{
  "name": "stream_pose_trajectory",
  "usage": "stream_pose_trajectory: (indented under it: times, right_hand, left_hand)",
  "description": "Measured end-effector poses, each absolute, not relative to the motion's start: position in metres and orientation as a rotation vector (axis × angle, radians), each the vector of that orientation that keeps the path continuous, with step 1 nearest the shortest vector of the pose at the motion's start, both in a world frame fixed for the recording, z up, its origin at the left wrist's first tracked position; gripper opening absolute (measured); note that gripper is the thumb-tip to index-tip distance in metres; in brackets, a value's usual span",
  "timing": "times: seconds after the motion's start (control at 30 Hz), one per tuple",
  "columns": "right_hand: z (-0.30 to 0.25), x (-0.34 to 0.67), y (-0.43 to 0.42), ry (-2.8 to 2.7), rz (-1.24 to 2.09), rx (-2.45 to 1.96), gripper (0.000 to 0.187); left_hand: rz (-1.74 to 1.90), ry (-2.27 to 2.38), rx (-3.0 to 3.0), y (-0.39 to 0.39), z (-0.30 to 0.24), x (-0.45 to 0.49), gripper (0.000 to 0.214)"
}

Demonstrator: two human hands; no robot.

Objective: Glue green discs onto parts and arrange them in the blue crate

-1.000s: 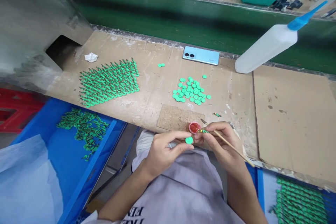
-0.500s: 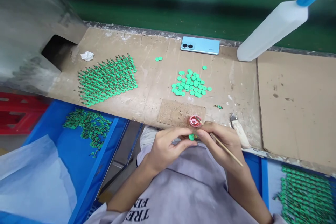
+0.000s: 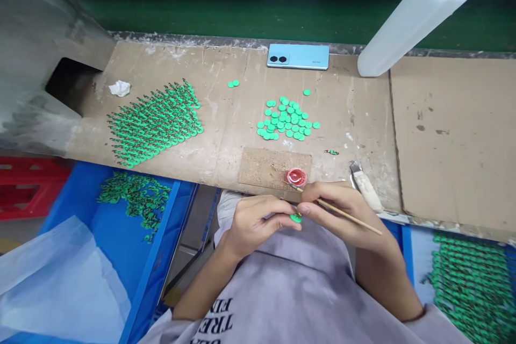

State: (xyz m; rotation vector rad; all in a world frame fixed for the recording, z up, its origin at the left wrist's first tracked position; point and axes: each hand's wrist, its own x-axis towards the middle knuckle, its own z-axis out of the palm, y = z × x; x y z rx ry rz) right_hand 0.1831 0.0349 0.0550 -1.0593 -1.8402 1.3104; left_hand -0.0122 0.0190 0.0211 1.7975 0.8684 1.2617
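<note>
My left hand [image 3: 262, 223] pinches a small green disc [image 3: 296, 218] between thumb and fingertips, with a tiny gold-coloured piece on it. My right hand [image 3: 336, 212] grips a thin wooden brush [image 3: 350, 216] like a pen, and its fingertips meet the disc's edge. The brush's dark tip points left, by the near rim of a small pot of red liquid [image 3: 297, 176]. That pot stands on a stained cardboard piece [image 3: 258, 166] just beyond my hands. Farther back lies a loose pile of green discs [image 3: 288, 118].
Rows of green discs with dark pieces [image 3: 155, 123] cover the left of the bench. A blue phone [image 3: 298, 57], white bottle [image 3: 415, 21] and utility knife [image 3: 366, 188] lie or stand around. Blue trays [image 3: 133, 274] flank me, holding more green pieces. A metal housing [image 3: 48, 37] rises at left.
The brush tip has come out of the red pot to its near side. Both hands stay together at the disc, which has tilted. The whole view has shifted slightly.
</note>
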Motion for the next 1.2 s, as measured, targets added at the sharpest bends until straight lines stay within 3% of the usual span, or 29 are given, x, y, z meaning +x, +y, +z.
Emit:
stream_pose_trajectory:
  times: [0.57,1.2]
  right_hand:
    - [0.057,0.189,0.04,-1.865,1.542,-0.895,0.029]
    - [0.047,0.184,0.031,-1.617,1.61,-1.019,0.019]
  left_hand:
    - [1.24,0.621,1.738,0.02,0.014,-0.012,0.002]
    - [1.266,0.778,1.732,0.017,0.017,-0.012,0.008]
